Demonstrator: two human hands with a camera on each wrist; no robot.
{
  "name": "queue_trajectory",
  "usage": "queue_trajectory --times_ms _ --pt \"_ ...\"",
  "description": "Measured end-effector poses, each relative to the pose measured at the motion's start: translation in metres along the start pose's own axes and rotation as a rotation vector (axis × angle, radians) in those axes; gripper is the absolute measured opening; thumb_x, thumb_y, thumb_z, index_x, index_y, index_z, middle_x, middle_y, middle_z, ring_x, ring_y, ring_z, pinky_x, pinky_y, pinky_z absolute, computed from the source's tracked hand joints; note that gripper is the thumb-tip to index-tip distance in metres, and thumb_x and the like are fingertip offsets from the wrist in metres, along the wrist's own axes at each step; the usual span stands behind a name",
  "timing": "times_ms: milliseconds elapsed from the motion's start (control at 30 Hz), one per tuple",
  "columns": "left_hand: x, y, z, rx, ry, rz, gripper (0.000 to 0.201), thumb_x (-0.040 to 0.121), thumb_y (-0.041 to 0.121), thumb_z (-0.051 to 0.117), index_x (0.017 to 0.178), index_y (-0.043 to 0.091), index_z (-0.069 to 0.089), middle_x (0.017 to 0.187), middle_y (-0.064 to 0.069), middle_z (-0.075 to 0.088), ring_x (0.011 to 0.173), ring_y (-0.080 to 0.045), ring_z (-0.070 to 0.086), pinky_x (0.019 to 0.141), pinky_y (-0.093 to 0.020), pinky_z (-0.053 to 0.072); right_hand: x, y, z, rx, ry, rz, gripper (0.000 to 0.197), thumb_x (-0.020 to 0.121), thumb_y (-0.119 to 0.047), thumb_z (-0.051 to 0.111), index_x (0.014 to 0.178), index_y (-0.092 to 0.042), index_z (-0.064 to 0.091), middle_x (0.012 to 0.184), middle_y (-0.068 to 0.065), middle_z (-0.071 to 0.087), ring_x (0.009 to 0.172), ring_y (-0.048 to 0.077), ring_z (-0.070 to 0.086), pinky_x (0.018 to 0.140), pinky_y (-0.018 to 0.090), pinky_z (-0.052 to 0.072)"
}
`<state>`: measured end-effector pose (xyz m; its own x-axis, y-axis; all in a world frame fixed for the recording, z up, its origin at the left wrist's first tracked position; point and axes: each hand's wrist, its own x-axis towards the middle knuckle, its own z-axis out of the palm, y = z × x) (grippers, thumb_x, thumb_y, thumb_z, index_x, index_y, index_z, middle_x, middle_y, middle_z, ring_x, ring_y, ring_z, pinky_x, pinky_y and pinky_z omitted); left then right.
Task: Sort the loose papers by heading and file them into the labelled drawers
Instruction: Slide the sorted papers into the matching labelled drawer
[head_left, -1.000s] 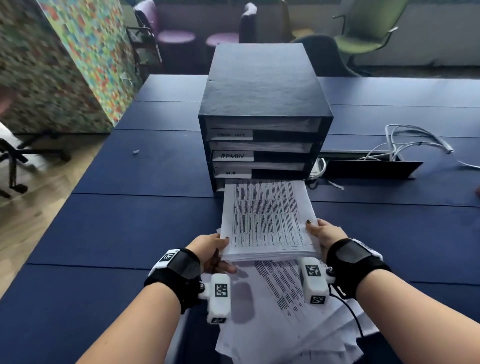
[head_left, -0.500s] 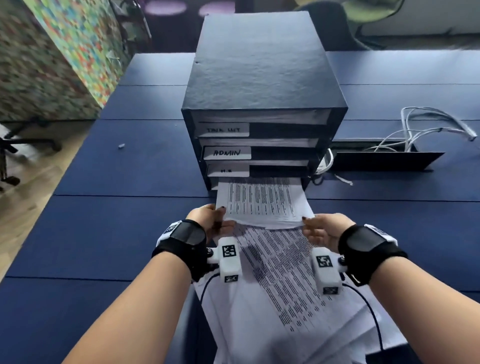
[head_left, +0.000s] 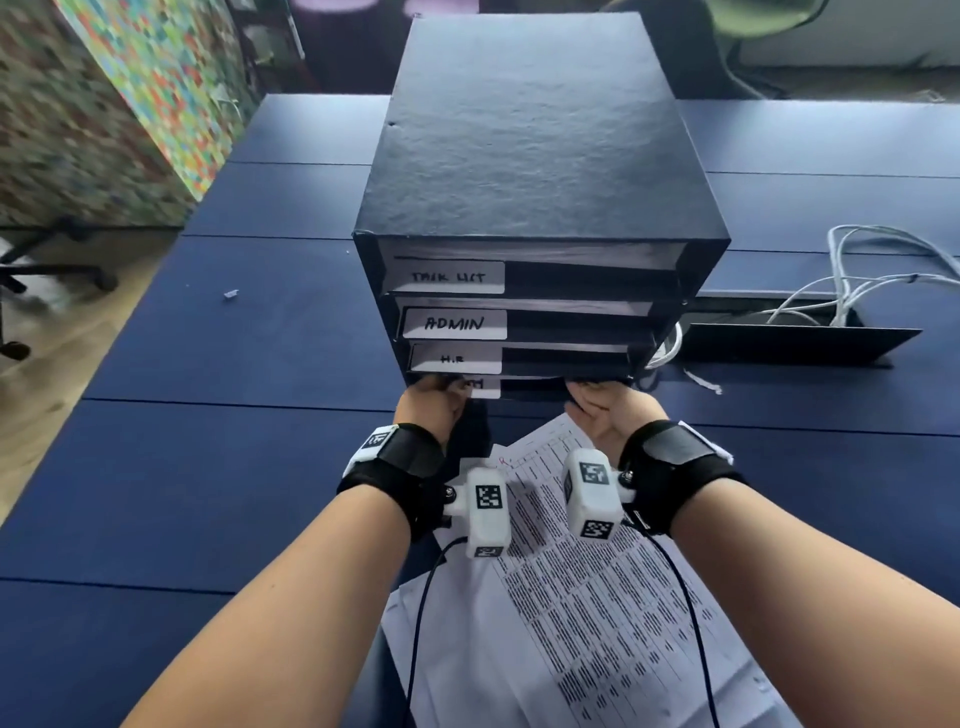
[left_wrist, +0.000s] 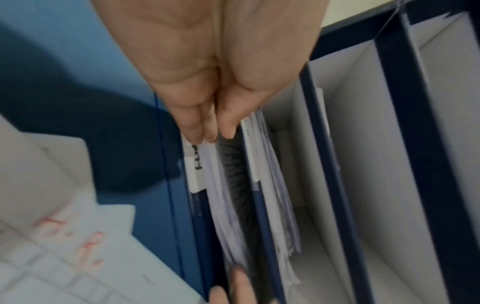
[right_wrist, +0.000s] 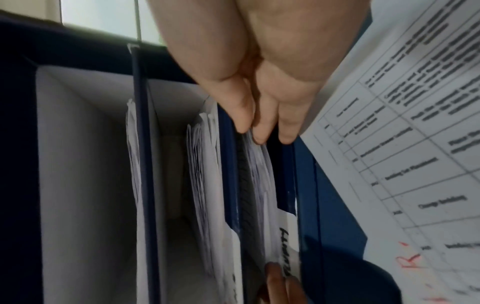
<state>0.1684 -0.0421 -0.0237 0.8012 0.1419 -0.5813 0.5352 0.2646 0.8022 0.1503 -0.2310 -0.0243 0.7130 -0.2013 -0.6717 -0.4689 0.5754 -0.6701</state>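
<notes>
At the mouth of the bottom drawer (head_left: 524, 388) of the drawer box (head_left: 535, 171), a stack of printed sheets (left_wrist: 228, 197) is seen lying inside, its near edge just behind the drawer front. The left hand (head_left: 434, 408) is set at the left end of that drawer front and the right hand (head_left: 610, 413) at the right end. In the wrist views the fingers of both hands are held straight and close together, with the fingertips (left_wrist: 205, 133) of the left hand laid against the edge of the sheets beside the drawer's white label (left_wrist: 193, 164), and the fingertips (right_wrist: 259, 131) of the right hand pressed on the same edge further along; nothing is gripped by either hand. The writing on this label is partly covered and cannot be read. Above it, three more drawers are stacked, labelled from the top "TASK LIST" (head_left: 449, 277), "ADMIN" (head_left: 454, 323) and "H.R" (head_left: 454, 358); papers are seen in the one just above the bottom drawer.

On the dark blue table (head_left: 208, 467), in front of the box and under the forearms, a spread pile of loose papers (head_left: 597, 623) is left, the top one printed as a table with red handwriting at its upper corner. To the right of the box a bundle of white cables (head_left: 872, 275) lies by a black flap (head_left: 789, 343). A patterned colourful panel (head_left: 150, 88) stands at the far left.
</notes>
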Motion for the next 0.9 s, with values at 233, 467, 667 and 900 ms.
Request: queue_trajectory --times_ms 233,467,667,900 --pt "0.001 -0.009 -0.015 0.637 -0.143 0.215 0.043 0.089 -0.001 0.055 0.131 0.011 0.054 0.117 0.003 0.055 0.11 -0.01 0.049 0.093 -0.012 0.032 -0.003 0.008 -0.01 -0.137 -0.147 -0.001 0.04 0.096 0.006 0.03 0.134 -0.005 0.038 0.135 0.008 0.046 0.128 0.023 0.043 0.11 0.037 0.032" --pt "-0.012 -0.015 -0.027 1.083 -0.228 0.273 0.045 0.092 0.016 0.054 0.136 0.026 0.05 0.136 0.002 0.054 0.121 -0.02 0.053 0.09 -0.014 0.034 -0.027 0.007 -0.014 -1.16 -0.168 -0.242 0.054 0.091 -0.009 0.054 0.141 -0.015 0.037 0.142 0.008 0.045 0.128 0.02 0.047 0.106 0.027 0.038" --pt "-0.017 -0.016 -0.015 1.323 -0.289 0.413 0.057 0.095 0.023 0.048 0.148 0.02 0.026 0.156 -0.002 0.021 0.141 -0.021 0.028 0.111 -0.024 0.023 -0.049 0.023 -0.025 -1.74 -0.201 -0.277 0.062 0.089 -0.025 0.056 0.144 -0.031 0.029 0.155 -0.009 0.02 0.14 0.016 0.027 0.114 0.039 0.024" --pt "0.004 -0.01 -0.006 1.569 -0.281 0.395 0.057 0.099 0.036 0.034 0.149 0.017 0.017 0.158 -0.003 0.014 0.144 -0.02 0.018 0.117 -0.035 0.015 -0.057 0.035 -0.031 -1.876 -0.245 -0.258 0.083 0.084 -0.027 0.063 0.148 -0.034 0.011 0.157 -0.012 -0.006 0.144 0.01 -0.006 0.114 0.056 0.005"
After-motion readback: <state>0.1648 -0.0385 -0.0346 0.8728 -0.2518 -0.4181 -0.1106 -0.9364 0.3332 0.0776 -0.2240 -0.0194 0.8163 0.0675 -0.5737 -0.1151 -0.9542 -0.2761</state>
